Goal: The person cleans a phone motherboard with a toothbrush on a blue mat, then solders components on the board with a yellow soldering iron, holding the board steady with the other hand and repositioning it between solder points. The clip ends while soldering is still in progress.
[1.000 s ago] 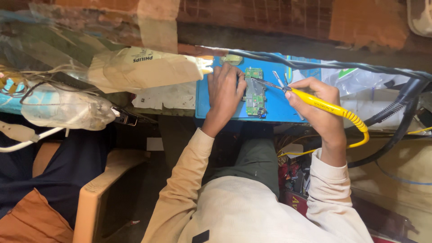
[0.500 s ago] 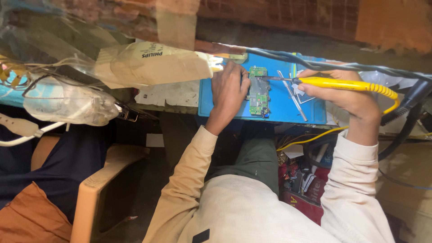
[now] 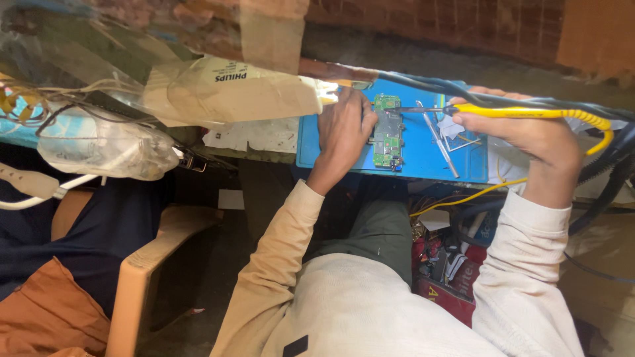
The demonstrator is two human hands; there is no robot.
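Observation:
A small green circuit board (image 3: 387, 132) lies on a blue work mat (image 3: 423, 158) at the bench edge. My left hand (image 3: 342, 129) rests on the mat, its fingers pressing the board's left side. My right hand (image 3: 522, 135) grips a yellow-handled soldering iron (image 3: 529, 112), held level, its metal tip (image 3: 410, 110) pointing left at the board's upper end. Metal tweezers (image 3: 440, 140) lie on the mat just right of the board.
A beige paper bag (image 3: 225, 89) and a clear plastic bag (image 3: 99, 142) of parts sit left of the mat. Black cables (image 3: 595, 112) run along the right. A tan plastic chair (image 3: 142, 264) stands at lower left; a red box (image 3: 450, 291) with clutter lies under the bench.
My right hand swung the soldering iron from a steep downward slant to level and shifted right. My left hand stayed on the board.

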